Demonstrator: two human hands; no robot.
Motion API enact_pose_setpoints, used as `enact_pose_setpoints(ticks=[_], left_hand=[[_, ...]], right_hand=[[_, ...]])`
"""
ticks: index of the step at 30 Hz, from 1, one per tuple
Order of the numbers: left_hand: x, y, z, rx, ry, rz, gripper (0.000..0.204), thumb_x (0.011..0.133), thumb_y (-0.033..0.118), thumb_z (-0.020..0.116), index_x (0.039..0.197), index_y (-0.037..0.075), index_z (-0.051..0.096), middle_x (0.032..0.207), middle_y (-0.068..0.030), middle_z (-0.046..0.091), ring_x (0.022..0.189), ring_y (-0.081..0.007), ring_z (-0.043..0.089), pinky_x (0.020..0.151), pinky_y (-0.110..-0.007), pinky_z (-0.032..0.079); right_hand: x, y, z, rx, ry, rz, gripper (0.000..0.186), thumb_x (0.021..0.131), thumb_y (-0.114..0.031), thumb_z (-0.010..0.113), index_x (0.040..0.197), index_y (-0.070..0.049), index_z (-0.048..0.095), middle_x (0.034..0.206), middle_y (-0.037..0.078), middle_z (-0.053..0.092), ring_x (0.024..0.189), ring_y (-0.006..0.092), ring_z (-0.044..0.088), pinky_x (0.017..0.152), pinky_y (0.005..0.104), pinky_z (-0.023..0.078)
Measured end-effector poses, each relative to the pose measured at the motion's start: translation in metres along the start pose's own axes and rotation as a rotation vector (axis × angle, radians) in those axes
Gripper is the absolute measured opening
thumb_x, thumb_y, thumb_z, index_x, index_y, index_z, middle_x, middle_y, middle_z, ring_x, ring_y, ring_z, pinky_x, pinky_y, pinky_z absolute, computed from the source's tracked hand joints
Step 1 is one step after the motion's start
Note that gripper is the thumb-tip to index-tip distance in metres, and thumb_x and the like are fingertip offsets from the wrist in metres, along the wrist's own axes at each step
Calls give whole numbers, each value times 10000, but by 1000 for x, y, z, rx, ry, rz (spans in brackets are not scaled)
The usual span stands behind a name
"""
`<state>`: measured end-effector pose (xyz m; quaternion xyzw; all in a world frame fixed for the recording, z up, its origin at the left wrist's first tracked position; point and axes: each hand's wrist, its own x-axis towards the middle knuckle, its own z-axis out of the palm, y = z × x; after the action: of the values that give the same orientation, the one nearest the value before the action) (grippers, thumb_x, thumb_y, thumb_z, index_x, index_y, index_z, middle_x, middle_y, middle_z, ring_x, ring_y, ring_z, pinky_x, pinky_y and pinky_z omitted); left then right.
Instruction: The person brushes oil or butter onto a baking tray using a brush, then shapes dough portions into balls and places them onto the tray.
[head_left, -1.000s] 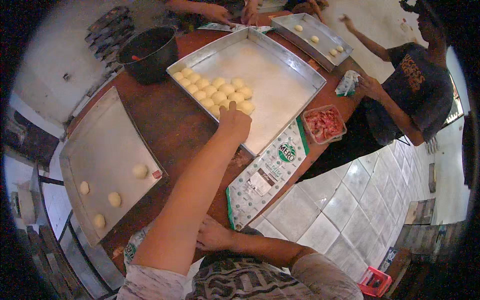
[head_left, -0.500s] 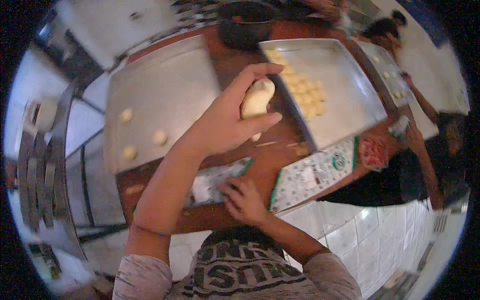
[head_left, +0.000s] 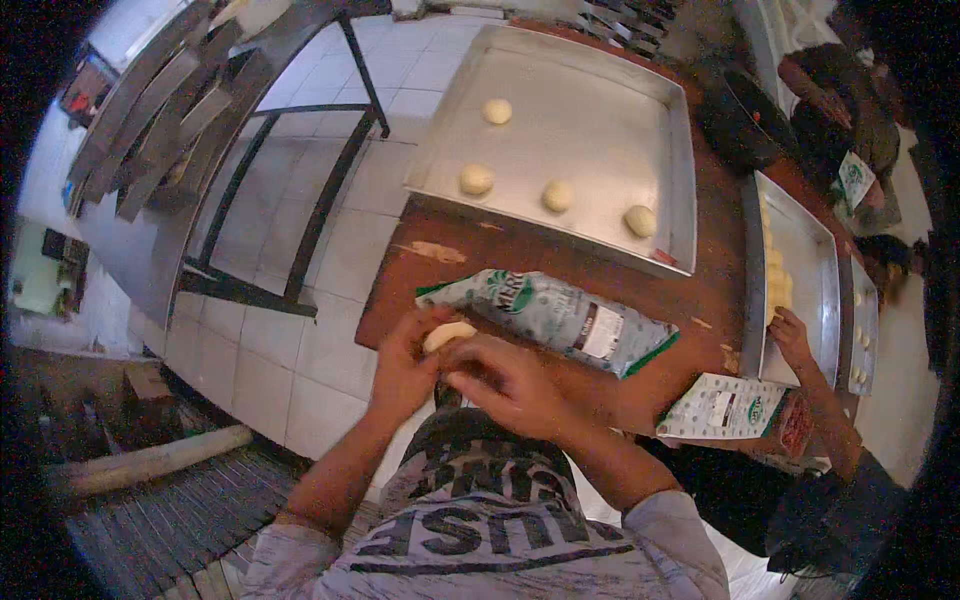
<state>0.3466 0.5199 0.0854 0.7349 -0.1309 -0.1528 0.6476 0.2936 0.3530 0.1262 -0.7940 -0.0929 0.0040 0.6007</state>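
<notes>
Close to my body, at the near edge of the table, both my hands are together on a pale piece of dough (head_left: 449, 336). My left hand (head_left: 402, 362) is closed around its left side, the dough showing between fingers and thumb. From the other side my right hand (head_left: 512, 386) meets it with bent fingers, the fingertips at the dough's lower edge. Just beyond the hands lies a printed plastic bag (head_left: 545, 308) with green ends. Farther off, a shallow metal tray (head_left: 590, 85) carries several round dough balls (head_left: 556, 195), spaced apart.
At the right, a co-worker's hand (head_left: 791, 338) reaches into a second tray (head_left: 815, 250) with rows of dough pieces. Another printed bag (head_left: 725, 405) lies near that person. A dark pot (head_left: 740, 115) stands at the back right. A black metal frame (head_left: 325, 205) stands on the tiled floor left of the table.
My view has swung left. The left hand, raised over the table with the dough before, is now low near my body. My right hand has come from beside the bag to the dough.
</notes>
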Motion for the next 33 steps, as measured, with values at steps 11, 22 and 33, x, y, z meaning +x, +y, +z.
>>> enact_pose_setpoints(ticks=[11,22,33], left_hand=[[16,-27,-62,-623,187,-279,356,887,129,583,1206,-2,498,1157,-93,575,1064,-171,561,917,-306,446],[34,-54,-21,-555,32,-141,512,809,-71,557,1298,40,456,1220,-69,546,1128,-156,512,982,-293,392],[20,-32,-33,-511,73,-159,550,819,-14,540,1346,19,385,1292,-84,495,1181,-178,477,1002,-305,374]], right_hand=[[62,51,-18,-1041,20,-70,443,787,-402,653,1060,-63,571,1075,127,559,1057,334,507,850,448,418],[62,59,-22,-856,24,-117,357,783,-391,656,968,-91,602,924,119,643,872,326,596,784,460,431],[64,63,-22,-985,-49,-69,414,778,-402,654,1061,-107,594,960,111,625,954,321,561,849,497,402]])
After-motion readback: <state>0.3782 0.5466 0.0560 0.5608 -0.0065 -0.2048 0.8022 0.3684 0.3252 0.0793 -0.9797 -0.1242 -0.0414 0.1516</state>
